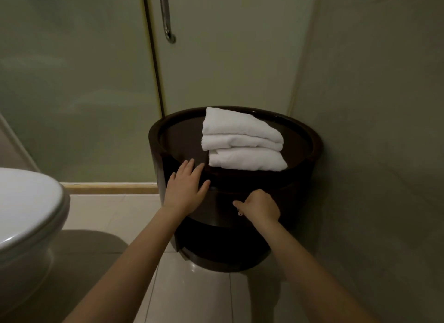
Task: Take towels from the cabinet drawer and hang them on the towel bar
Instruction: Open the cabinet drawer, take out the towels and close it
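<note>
Both hands at the cabinet's (240, 248) front edge: your right hand (259, 206) curls its fingers on the drawer (221, 203); left hand (186, 190) flat above, fingers straight.

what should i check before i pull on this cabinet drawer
1. Left hand bracing the cabinet: fingers flat on its top front edge. Ok.
2. Right hand on the drawer front: fingers curled against it, actual hold hidden. Cannot tell.
3. Drawer open or shut: too dark to see a gap. Cannot tell.
4. Folded white towels on top: neatly stacked, apart from both hands. Ok.
5. Room in front: toilet stands off to the left, not touching the cabinet. Ok.
6. Metal bar on the glass: visible lower part bare, rest out of view. Cannot tell.
</note>
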Demonstrator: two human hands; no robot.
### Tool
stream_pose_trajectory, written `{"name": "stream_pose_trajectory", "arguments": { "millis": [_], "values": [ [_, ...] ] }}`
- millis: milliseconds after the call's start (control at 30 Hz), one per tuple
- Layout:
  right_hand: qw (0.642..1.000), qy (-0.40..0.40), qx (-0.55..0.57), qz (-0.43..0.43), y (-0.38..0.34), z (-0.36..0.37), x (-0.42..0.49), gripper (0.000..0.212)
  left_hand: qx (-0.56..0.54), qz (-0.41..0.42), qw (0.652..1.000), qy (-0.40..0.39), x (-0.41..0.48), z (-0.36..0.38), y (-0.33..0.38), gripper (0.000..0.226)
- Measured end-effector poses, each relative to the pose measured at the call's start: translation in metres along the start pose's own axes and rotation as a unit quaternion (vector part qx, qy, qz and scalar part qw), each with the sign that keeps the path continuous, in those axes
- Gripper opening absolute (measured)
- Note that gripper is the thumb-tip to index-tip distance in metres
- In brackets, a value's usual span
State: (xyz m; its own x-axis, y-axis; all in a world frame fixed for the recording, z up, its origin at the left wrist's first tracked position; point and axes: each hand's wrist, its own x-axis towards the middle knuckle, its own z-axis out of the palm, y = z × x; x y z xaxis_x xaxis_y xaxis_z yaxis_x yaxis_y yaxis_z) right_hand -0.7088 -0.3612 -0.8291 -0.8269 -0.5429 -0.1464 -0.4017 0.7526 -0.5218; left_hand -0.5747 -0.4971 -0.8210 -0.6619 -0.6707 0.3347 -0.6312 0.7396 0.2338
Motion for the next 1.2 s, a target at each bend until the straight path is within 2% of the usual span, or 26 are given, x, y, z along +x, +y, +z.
{"name": "stream_pose_trajectory", "arguments": {
  "millis": [200,333,433,533,600,700,800,867,967,1100,1200],
  "values": [
    [1.000,-0.008,-0.006,0.000,-0.005,-0.002,0.015,0.032,-0.003,0.000,1.000,0.008,-0.001,0.002,0.002,0.059],
    [0.995,-0.053,-0.068,-0.056,-0.010,-0.026,0.009,0.032,-0.002,-0.003,1.000,0.013,0.005,-0.007,0.007,0.049],
    [0.987,-0.016,-0.057,-0.152,-0.026,-0.067,0.001,0.035,-0.117,0.000,0.987,0.114,0.020,-0.027,0.012,0.029],
    [0.973,0.053,0.064,-0.215,-0.053,-0.122,0.002,0.034,-0.272,-0.074,0.944,0.173,0.044,-0.054,0.018,0.020],
    [0.954,0.105,0.147,-0.238,-0.069,-0.152,0.014,0.030,-0.342,-0.121,0.916,0.173,0.064,-0.068,0.025,0.020],
    [0.955,0.126,0.162,-0.215,-0.076,-0.173,0.052,0.031,-0.408,-0.160,0.894,0.091,0.100,-0.076,0.034,0.043],
    [0.975,0.063,0.161,-0.137,-0.066,-0.166,0.094,0.049,-0.463,-0.236,0.854,-0.023,0.125,-0.073,0.041,0.073],
    [0.979,0.014,0.193,-0.069,-0.056,-0.156,0.110,0.069,-0.498,-0.291,0.812,-0.089,0.126,-0.067,0.043,0.086],
    [0.958,-0.068,0.278,0.024,-0.042,-0.141,0.114,0.083,-0.534,-0.318,0.766,-0.163,0.121,-0.056,0.044,0.091],
    [0.915,-0.165,0.355,0.102,-0.036,-0.139,0.118,0.082,-0.577,-0.322,0.721,-0.208,0.127,-0.053,0.039,0.085],
    [0.885,-0.217,0.388,0.138,-0.038,-0.140,0.120,0.079,-0.594,-0.326,0.701,-0.223,0.129,-0.055,0.037,0.077]
  ]
}}
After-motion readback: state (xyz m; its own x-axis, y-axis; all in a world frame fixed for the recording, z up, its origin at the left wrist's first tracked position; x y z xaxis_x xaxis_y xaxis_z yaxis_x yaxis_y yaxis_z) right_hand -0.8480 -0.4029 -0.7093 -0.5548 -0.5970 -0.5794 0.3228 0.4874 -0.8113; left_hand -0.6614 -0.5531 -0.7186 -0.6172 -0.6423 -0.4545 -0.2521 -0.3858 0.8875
